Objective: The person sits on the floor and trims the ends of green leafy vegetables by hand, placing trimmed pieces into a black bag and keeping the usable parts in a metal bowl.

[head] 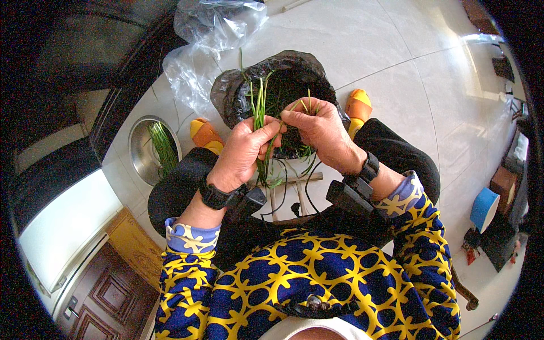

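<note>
My left hand is closed around a small bunch of green stalks, which look like garlic chives, pale ends pointing up and leafy ends hanging below. Close beside it, my right hand pinches a few thin green stalks between thumb and fingers. The two hands nearly meet at the fingertips. Beneath them stands a container lined with a black plastic bag, with green scraps inside. On the floor to the left, a steel basin holds more green stalks.
A clear plastic bag lies on the tiled floor beyond the container. My socked feet flank the container. A wooden stick frame is between my knees. A blue box is at the far right, a dark panelled door at lower left.
</note>
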### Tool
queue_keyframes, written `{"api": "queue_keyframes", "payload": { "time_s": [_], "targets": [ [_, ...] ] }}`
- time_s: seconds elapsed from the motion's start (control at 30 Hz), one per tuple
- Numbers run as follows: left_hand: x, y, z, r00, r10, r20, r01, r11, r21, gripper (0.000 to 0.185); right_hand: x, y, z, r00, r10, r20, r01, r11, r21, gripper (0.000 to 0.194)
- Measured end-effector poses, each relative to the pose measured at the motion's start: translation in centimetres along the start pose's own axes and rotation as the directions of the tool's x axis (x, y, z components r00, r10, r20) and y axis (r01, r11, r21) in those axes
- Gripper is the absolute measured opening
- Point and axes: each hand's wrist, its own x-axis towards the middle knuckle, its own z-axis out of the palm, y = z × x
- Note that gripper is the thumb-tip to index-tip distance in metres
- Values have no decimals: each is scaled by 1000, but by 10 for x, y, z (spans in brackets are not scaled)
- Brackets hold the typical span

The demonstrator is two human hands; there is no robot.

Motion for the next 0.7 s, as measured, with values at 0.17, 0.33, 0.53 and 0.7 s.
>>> {"api": "queue_keyframes", "payload": {
  "time_s": [0.17, 0.33, 0.53, 0.7],
  "targets": [
    [1, 0, -1, 1000, -16, 9, 16, 1000, -11, 14, 4, -1, -7, 984, 68, -166, -61, 997, 45, 10],
    [0, -1, -5, 1000, -12, 13, 13, 1000, -28, 13, 10, -6, -14, 950, 105, -295, -71, 990, 125, 19],
    [-1, 0, -4, 1000, -10, -5, 9, 997, -82, 13, 2, -6, -6, 991, 104, -83, -105, 994, -14, 24],
    [-2, 3, 1, 1000, 9, 8, -10, 998, 66, 14, 0, -6, 0, 1000, 13, 8, -13, 999, -30, 17]
  ]
}}
